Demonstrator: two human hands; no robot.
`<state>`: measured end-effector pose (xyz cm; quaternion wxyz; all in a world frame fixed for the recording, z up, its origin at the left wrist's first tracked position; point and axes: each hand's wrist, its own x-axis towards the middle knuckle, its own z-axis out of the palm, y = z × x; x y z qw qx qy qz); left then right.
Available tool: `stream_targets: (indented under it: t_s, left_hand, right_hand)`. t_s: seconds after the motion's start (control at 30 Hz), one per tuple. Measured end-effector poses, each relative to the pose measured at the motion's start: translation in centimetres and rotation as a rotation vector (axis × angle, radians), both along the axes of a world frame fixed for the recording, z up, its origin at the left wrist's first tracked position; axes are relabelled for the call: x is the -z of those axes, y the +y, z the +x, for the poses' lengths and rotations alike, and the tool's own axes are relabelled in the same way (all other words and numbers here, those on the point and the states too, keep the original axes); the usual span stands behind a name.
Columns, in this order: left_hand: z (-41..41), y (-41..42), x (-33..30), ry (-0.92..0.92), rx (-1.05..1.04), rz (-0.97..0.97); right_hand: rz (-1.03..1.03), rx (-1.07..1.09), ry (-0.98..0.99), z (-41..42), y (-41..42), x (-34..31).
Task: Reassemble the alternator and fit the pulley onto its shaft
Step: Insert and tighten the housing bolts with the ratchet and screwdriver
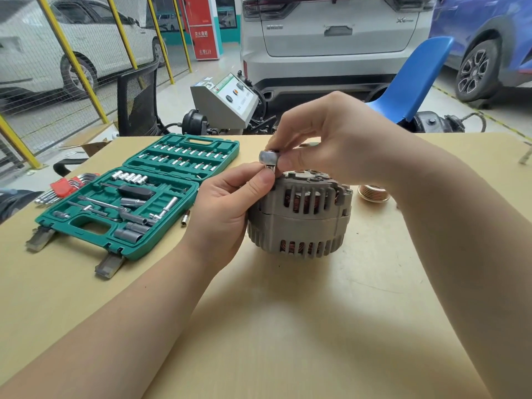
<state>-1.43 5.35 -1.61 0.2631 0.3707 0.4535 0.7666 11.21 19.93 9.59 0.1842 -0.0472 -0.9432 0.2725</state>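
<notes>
Two hands, left hand (227, 208) and right hand (325, 139) pinching one socket (269, 158), one alternator (300, 214), one pulley (373, 193)

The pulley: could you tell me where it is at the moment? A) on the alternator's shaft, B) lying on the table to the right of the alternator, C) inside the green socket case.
B: the pulley lies on the table, right of the alternator, untouched.

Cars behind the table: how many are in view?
3, all partly cropped. A white car is behind the mesh fence at left, a white SUV is seen from the rear at centre, and a blue car is at right. Others may be hidden.
</notes>
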Motion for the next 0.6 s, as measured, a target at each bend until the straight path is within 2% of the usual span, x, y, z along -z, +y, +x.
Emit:
stream_targets:
  t_s: [0.1,0.27,0.33,0.6]
  left_hand:
    - [0.1,0.0,0.0,0.007,0.005,-0.013]
    - [0.1,0.0,0.0,0.004,-0.021,-0.027]
    - [0.0,0.0,0.0,-0.005,-0.027,-0.027]
    - [-0.1,-0.1,-0.1,-0.002,-0.014,-0.019]
  right_hand:
    - [-0.042,0.004,0.000,-0.1,-0.1,0.1]
    - [0.176,0.097,0.020,-0.1,-1.0,-0.2]
    - [0.189,0.080,0.020,0.0,-1.1,-0.4]
    - [-0.017,-0.054,0.004,-0.2,0.9,0.3]
